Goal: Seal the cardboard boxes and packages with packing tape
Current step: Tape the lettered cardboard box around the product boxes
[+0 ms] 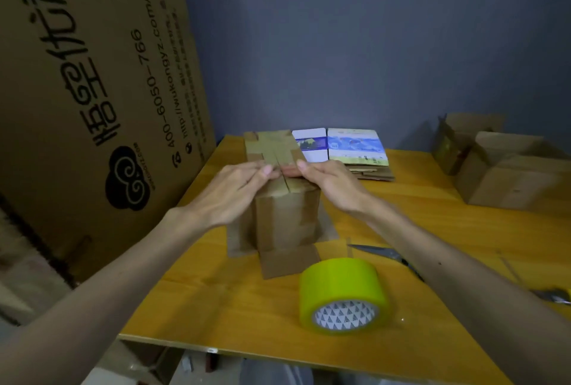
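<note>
- Work surface: yellow wood-grain table point(234, 301), near edge visible at the bottom of the view, far edge against a grey-blue wall.
- Small cardboard box point(285, 217): stands upright at mid-table, its lower flaps splayed flat on the surface.
- Roll of yellow-green packing tape point(343, 295): lies on its side near the front edge, just in front of the box, core facing the camera.
- Scissors point(386, 256): lie flat to the right of the roll, partly hidden by a forearm.
- Stack of flattened cartons point(355, 146): at the far edge, printed blue-and-white panel uppermost.
- Open cardboard boxes point(506, 168): far right corner, flaps raised.
</note>
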